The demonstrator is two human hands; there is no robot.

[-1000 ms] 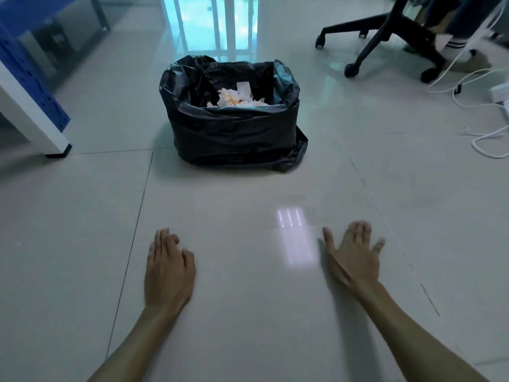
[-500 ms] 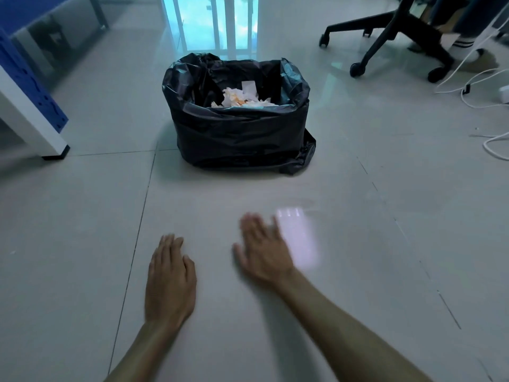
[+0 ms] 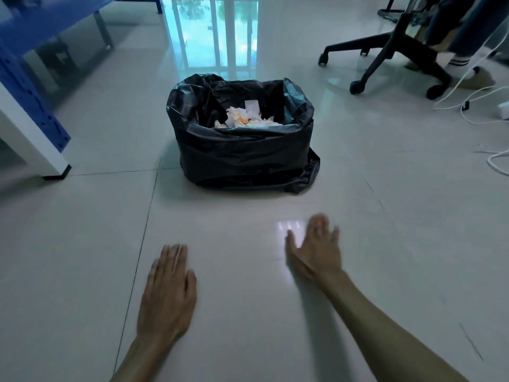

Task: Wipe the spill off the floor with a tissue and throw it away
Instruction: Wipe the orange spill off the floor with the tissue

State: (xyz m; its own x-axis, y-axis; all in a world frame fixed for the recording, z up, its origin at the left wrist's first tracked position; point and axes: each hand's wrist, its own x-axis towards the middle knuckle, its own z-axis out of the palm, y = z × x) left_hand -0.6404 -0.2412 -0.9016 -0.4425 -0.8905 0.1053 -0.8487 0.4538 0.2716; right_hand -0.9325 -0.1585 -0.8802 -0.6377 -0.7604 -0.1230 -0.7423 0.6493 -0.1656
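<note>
A: Status? Right hand [image 3: 312,250] has swept back rightward across the floor [image 3: 399,216]; left hand [image 3: 168,293] flat; all fingers apart, empty.
B: Tissues [image 3: 245,118] lie in the far bin [image 3: 242,150]; spill appears cleared.

A: How many hands are in view?
B: Two. The left hand [image 3: 168,295] sits at seven o'clock and the right hand [image 3: 314,252] at five, both flat with nothing in them.
A: Bins?
B: One bin [image 3: 242,155], lined in black, at twelve o'clock.
A: Chairs?
B: One office chair [image 3: 396,53] at two o'clock, three of its castors showing.
</note>
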